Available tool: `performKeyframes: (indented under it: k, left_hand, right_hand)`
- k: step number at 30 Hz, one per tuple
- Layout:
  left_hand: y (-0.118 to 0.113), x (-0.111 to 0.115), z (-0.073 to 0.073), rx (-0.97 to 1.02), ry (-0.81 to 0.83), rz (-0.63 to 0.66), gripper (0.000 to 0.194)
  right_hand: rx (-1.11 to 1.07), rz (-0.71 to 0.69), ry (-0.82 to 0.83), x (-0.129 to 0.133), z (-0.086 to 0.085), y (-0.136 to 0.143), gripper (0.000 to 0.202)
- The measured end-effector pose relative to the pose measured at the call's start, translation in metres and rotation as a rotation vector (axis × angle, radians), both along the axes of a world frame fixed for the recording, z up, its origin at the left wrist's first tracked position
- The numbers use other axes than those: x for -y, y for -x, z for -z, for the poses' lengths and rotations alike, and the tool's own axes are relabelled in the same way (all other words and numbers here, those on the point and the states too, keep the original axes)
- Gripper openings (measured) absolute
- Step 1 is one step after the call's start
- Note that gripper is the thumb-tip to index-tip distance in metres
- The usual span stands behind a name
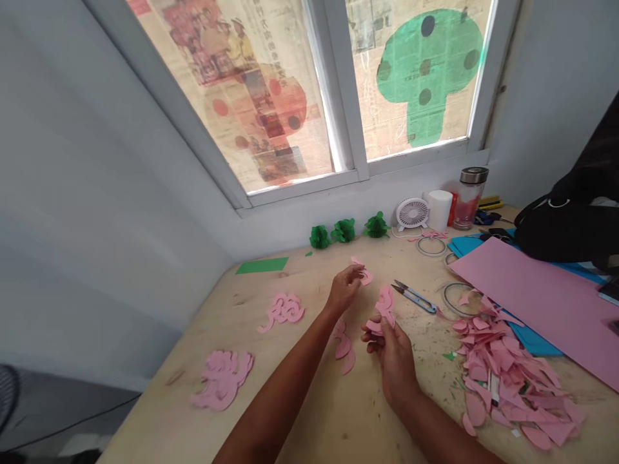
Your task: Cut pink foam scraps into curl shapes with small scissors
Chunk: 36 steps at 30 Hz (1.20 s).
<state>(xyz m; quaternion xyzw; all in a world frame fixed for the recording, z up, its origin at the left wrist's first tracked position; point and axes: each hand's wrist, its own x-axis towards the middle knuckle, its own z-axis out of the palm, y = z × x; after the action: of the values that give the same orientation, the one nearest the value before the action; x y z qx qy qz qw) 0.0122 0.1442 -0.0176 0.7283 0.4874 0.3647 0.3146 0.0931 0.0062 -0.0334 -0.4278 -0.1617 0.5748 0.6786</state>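
Observation:
My right hand (pixel 397 364) grips a curly pink paper cutout (pixel 385 301) between thumb and fingers, above the wooden table. Farther back, my left hand (pixel 346 287) has its fingertips closed at a small curved pink paper piece (pixel 366 277). Partly behind my left forearm lies a wavy pink strip (pixel 343 347). On the left side of the table rest a swirled pink cutout (pixel 284 310) and a stack of scalloped pink cutouts (pixel 225 379). Blue-handled thread snips (pixel 414 297) lie to the right of my hands, blades toward them.
Pink paper scraps (pixel 515 380) are heaped at the right, beside a large pink sheet (pixel 536 303) and a black bag (pixel 573 219). Along the wall stand green paper figures (pixel 343 230), a small white fan (pixel 412 213) and a glass bottle (pixel 469 200). A green strip (pixel 262 265) lies back left.

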Motion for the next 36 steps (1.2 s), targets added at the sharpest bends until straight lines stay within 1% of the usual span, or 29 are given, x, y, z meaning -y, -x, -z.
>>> performKeyframes:
  k: [2, 4, 6, 8, 9, 13, 15, 17, 19, 22, 25, 29, 32, 36]
  left_hand:
    - [0.016, 0.03, -0.005, 0.107, 0.027, -0.012, 0.034]
    - [0.027, 0.059, -0.009, 0.366, 0.107, -0.048, 0.028]
    - [0.034, 0.084, -0.012, 0.52, 0.141, -0.137, 0.025]
    - [0.038, 0.103, -0.015, 0.605, 0.165, -0.199, 0.026]
    - [0.04, 0.111, -0.016, 0.64, 0.179, -0.218, 0.029]
    - [0.047, 0.135, -0.019, 0.772, 0.245, -0.281, 0.052]
    - [0.048, 0.143, -0.021, 0.819, 0.281, -0.321, 0.05]
    - [0.047, 0.149, -0.024, 0.842, 0.32, -0.346, 0.038]
    - [0.044, 0.154, -0.027, 0.843, 0.342, -0.342, 0.027]
    - [0.038, 0.157, -0.032, 0.811, 0.326, -0.325, 0.02]
    - [0.032, 0.158, -0.032, 0.751, 0.323, -0.333, 0.018]
    - [0.027, 0.155, -0.026, 0.688, 0.321, -0.403, 0.02]
    - [0.023, 0.156, -0.021, 0.719, 0.353, -0.395, 0.023]
    - [0.016, 0.16, -0.019, 0.814, 0.382, -0.41, 0.028]
  right_hand:
    - [-0.02, -0.044, -0.006, 0.002, -0.001, 0.0, 0.024]
    - [-0.018, -0.096, -0.019, 0.005, -0.002, 0.001, 0.024]
    - [-0.007, -0.161, -0.04, 0.008, -0.002, 0.003, 0.024]
    - [-0.012, -0.225, -0.04, 0.01, -0.002, 0.004, 0.025]
    - [-0.024, -0.257, -0.042, 0.011, -0.002, 0.005, 0.025]
    - [-0.053, -0.368, -0.047, 0.014, -0.004, 0.007, 0.026]
    - [-0.051, -0.408, -0.049, 0.015, -0.005, 0.007, 0.027]
    - [-0.041, -0.442, -0.053, 0.016, -0.005, 0.007, 0.03]
    - [-0.026, -0.468, -0.058, 0.016, -0.004, 0.008, 0.032]
    - [-0.003, -0.496, -0.082, 0.016, -0.002, 0.008, 0.031]
    - [0.021, -0.521, -0.111, 0.016, 0.0, 0.008, 0.03]
    - [0.01, -0.551, -0.137, 0.017, 0.001, 0.009, 0.03]
    - [-0.004, -0.565, -0.163, 0.018, 0.002, 0.009, 0.03]
    - [-0.021, -0.579, -0.184, 0.019, 0.004, 0.008, 0.026]
